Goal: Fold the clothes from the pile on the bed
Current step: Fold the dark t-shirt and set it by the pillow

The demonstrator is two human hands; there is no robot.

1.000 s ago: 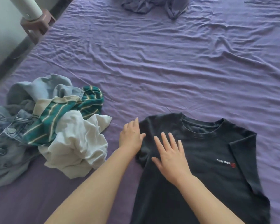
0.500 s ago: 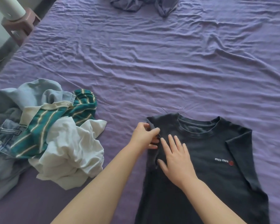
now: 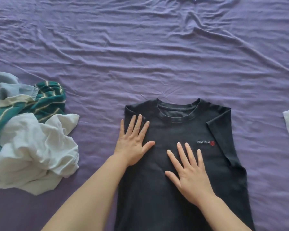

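Released from its pinch, left hand (image 3: 132,144) and right hand (image 3: 190,174) lie fingers-spread on black T-shirt (image 3: 182,164), clothes pile (image 3: 32,139) beside.

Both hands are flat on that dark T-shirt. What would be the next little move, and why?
Probably slide both palms down to smooth the dark T-shirt, then fold its bottom up. Both sleeves already look tucked in, and the left hand and right hand lie open on it, gripping nothing.
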